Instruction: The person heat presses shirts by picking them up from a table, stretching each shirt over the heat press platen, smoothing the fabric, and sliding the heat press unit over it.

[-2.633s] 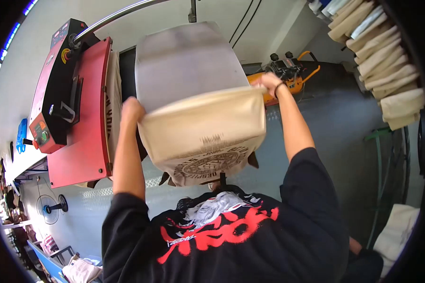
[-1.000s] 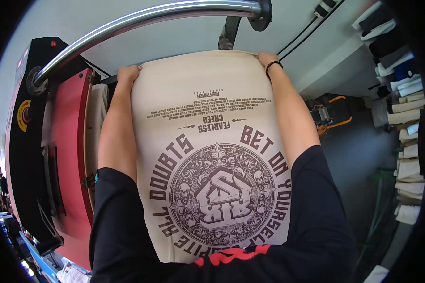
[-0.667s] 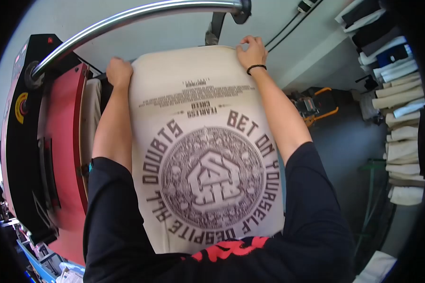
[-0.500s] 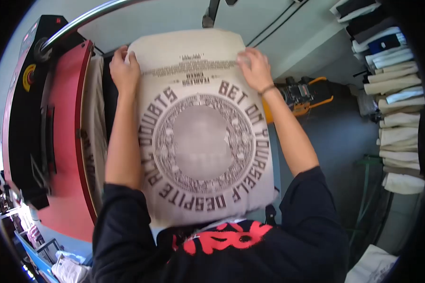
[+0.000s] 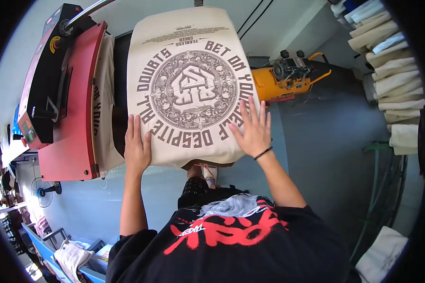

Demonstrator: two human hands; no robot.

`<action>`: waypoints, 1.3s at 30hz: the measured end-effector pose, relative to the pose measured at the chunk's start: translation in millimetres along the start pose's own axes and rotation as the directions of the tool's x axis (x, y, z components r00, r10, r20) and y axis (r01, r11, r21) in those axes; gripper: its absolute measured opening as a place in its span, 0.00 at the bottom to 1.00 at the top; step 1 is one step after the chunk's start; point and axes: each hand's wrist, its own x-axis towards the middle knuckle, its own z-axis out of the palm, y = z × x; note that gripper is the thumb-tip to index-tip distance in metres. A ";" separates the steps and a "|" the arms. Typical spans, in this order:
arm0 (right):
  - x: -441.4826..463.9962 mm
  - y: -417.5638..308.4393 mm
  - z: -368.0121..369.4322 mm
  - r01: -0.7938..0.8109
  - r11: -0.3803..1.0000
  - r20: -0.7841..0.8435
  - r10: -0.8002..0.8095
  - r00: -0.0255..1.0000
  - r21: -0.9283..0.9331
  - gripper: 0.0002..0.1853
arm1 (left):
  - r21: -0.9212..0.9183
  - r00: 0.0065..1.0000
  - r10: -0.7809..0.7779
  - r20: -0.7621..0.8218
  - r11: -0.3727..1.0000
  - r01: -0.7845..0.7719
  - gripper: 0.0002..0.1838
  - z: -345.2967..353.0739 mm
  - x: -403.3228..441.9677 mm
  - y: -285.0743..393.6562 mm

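A cream T-shirt (image 5: pixel 174 151) lies spread over a flat platen, its dark brown print facing up. Lettering rings an ornate circle (image 5: pixel 193 89) with a blocky emblem in the middle. At the near left edge, my left hand (image 5: pixel 138 147) rests flat with its fingers extended. My right hand (image 5: pixel 253 128) is spread over the lower right part of the lettering, palm down. Neither hand grips the cloth. Fabric hides most of the platen beneath.
Left of the shirt stands a red and black heat press (image 5: pixel 73 122) with another cream printed cloth (image 5: pixel 105 108) on it. An orange air compressor (image 5: pixel 288 78) sits on the floor to the right. Folded garments (image 5: pixel 392 80) are stacked at far right.
Both hands have come from the shirt's far edge to its near part and now lie flat. The print's middle, pale and blurred before, shows an emblem clearly. The view has shifted.
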 end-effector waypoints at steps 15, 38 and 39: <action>-19.5 4.8 3.8 0.062 0.991 -0.111 -0.049 0.993 0.116 0.35 | 0.100 0.997 0.064 -0.045 0.993 -0.059 0.27 4.9 0.2 -8.5; 526.7 82.7 79.4 -0.634 0.008 0.608 0.272 0.746 0.773 0.20 | -0.269 0.755 -0.649 -0.093 0.746 0.609 0.24 54.8 512.5 -89.0; 522.9 72.1 67.3 -0.619 0.153 0.516 0.419 0.747 0.771 0.20 | -0.305 0.749 -0.657 -0.086 0.733 0.608 0.25 57.7 513.8 -93.0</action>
